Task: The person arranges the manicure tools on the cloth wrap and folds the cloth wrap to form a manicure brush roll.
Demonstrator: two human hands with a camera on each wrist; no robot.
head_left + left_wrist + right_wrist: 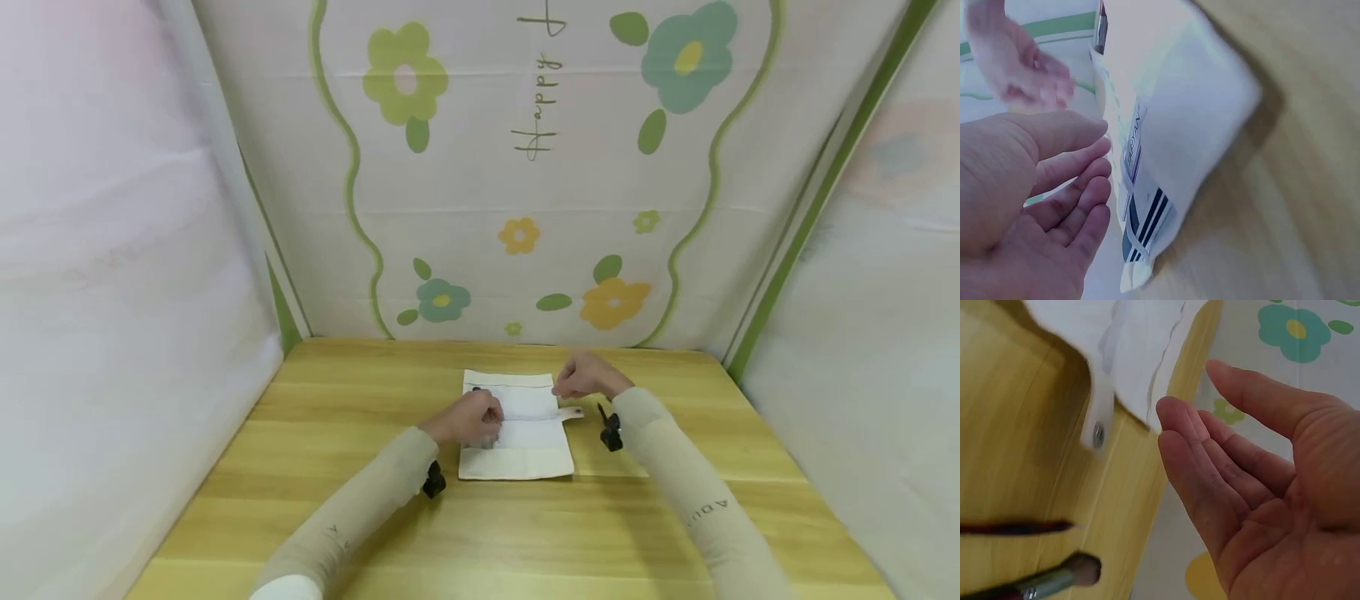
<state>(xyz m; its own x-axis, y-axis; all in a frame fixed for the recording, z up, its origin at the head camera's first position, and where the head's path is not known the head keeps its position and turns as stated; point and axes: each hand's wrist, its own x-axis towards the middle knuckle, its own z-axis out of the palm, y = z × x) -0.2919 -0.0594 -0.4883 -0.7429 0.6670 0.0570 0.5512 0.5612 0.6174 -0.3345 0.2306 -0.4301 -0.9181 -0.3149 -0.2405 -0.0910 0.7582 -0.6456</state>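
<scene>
A white folding case lies spread out on the wooden table, its strap with a metal snap sticking out to the right. My left hand is over the case's left side. Its fingers are loosely bent with nothing between them, close beside the case's pocket. Inside that pocket show a black-and-white striped item and a strip with printed letters. By the upper right corner, my right hand hovers with thumb and fingers apart, holding nothing.
A soft-tipped brush and a slim dark stick lie on the table to the right of the case. Flower-printed cloth stands behind the table, and pale cloth walls flank both sides.
</scene>
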